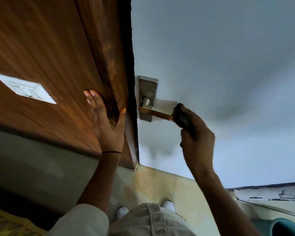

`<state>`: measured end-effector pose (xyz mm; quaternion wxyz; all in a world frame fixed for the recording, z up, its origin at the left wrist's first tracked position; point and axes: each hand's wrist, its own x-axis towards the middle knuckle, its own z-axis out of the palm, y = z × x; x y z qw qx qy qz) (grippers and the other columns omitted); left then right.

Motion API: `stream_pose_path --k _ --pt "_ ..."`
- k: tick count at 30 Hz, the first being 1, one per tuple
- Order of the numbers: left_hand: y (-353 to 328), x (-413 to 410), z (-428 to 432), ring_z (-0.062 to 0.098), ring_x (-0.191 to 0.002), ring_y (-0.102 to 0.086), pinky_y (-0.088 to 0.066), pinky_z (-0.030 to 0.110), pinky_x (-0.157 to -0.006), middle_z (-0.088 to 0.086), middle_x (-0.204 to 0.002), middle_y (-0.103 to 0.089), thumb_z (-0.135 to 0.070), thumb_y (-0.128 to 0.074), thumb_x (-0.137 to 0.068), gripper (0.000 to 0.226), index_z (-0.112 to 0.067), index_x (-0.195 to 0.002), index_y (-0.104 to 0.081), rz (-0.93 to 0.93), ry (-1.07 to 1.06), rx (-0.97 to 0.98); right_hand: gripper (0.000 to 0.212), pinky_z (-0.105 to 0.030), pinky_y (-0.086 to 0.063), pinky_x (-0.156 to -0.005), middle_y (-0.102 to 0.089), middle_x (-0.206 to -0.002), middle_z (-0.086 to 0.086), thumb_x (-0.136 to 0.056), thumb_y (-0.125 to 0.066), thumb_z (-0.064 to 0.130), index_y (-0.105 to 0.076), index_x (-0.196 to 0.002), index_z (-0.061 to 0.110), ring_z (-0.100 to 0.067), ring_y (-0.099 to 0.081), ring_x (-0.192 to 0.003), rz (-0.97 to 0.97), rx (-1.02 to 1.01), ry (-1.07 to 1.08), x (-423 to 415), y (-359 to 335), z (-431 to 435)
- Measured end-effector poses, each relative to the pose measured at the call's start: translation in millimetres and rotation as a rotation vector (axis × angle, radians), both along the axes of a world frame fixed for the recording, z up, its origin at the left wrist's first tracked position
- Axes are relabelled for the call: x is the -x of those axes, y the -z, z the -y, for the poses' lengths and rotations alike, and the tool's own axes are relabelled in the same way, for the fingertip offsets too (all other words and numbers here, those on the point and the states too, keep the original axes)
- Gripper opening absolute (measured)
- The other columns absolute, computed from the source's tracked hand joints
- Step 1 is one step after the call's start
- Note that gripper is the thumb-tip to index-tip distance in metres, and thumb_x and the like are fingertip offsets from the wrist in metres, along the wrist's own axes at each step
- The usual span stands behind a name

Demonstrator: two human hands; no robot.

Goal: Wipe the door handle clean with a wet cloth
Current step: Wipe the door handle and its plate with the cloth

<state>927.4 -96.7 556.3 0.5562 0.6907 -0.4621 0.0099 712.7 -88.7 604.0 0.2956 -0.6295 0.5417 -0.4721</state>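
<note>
A lever door handle [156, 113] with a brownish grip juts from a steel backplate [147, 92] on a pale grey door [220, 68]. My right hand [197, 138] is shut on a dark cloth [181, 116], which wraps the free end of the lever. My left hand [106, 120] lies flat with fingers spread on the brown wooden door frame [112, 62], just left of the handle, holding nothing.
A white switch plate [26, 88] is set into the wood panel on the left. Beige floor tiles [160, 186] and my white shoes [168, 205] show below. A teal bucket rim [287, 227] sits at the lower right.
</note>
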Motion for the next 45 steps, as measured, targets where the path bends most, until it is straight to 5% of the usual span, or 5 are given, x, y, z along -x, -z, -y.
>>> stream_pose_path --k 2,8,19,25,45 --pt "1 2 1 0.023 -0.153 -0.004 -0.014 0.028 -0.126 0.028 -0.163 -0.008 -0.024 -0.071 -0.092 0.089 0.005 -0.153 -0.013 -0.004 0.006 0.014 0.057 -0.044 -0.050 -0.104 -0.066 -0.133 -0.010 -0.075 -0.056 -0.016 -0.067 -0.127 0.005 -0.029 -0.061 -0.124 -0.332 0.166 -0.001 -18 3 5" --pt "5 -3 1 0.026 -0.153 -0.004 -0.014 0.031 -0.127 0.030 -0.162 -0.009 -0.027 -0.071 -0.092 0.090 0.008 -0.152 -0.014 0.019 0.033 0.002 0.056 -0.046 -0.033 -0.118 -0.059 -0.142 -0.016 -0.082 -0.058 -0.012 -0.059 -0.136 0.002 -0.032 -0.051 -0.136 -0.693 0.264 -0.039 -47 6 7" --pt "3 2 4 0.042 -0.152 -0.010 -0.022 0.054 -0.123 0.034 -0.160 -0.010 -0.022 -0.071 -0.092 0.088 0.012 -0.151 -0.015 0.027 0.034 0.031 0.058 -0.045 -0.037 -0.116 -0.059 -0.141 -0.016 -0.080 -0.063 -0.015 -0.060 -0.135 0.002 -0.033 -0.052 -0.135 -0.687 0.285 -0.057 -51 8 7" --pt "3 0 3 0.041 -0.152 -0.010 -0.018 0.041 -0.127 0.033 -0.161 -0.011 -0.023 -0.071 -0.092 0.087 0.011 -0.151 -0.015 0.021 0.028 0.026 0.060 -0.049 -0.044 -0.110 -0.055 -0.146 -0.014 -0.082 -0.066 -0.016 -0.058 -0.138 0.004 -0.031 -0.049 -0.138 -0.676 0.265 -0.068 -1 16 -2" --pt "5 -1 5 0.033 -0.155 -0.008 -0.023 0.057 -0.122 0.024 -0.164 -0.009 -0.028 -0.069 -0.093 0.088 0.004 -0.154 -0.014 -0.006 0.033 0.003 0.056 -0.048 -0.045 -0.109 -0.060 -0.140 -0.014 -0.081 -0.064 -0.014 -0.062 -0.134 0.004 -0.031 -0.053 -0.134 -0.573 0.319 -0.151 -46 16 16"
